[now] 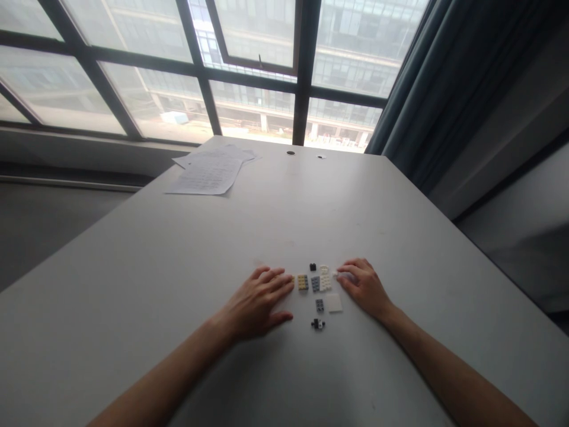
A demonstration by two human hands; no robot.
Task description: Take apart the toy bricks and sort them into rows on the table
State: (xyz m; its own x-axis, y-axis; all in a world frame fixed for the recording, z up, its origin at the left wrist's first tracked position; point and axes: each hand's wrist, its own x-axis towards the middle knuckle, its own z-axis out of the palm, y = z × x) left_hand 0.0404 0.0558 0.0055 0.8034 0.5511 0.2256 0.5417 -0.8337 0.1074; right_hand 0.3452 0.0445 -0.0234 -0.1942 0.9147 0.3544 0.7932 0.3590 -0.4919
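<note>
My left hand [262, 299] lies open on the table, fingers stretched out. Its fingertips partly cover a small yellow brick [293, 280]. On the other side, my right hand [364, 286] has its thumb and index finger closed on a small white toy piece [335, 274]. Between the hands lie a yellow and grey brick [303, 282], a blue-grey brick [315, 284] and a white studded brick [326, 283]. Behind these are a black brick [313, 267] and a white round piece [324, 269]. Nearer me are a dark grey brick [319, 305], a white flat tile [335, 303] and a black and grey piece [317, 324].
A white table [186, 255] stretches out to the window [258, 107]. Printed papers [208, 172] lie at its far left corner. Near the back edge are two cable holes, one of them a dark hole [290, 153]. A dark curtain [418, 89] hangs at the right.
</note>
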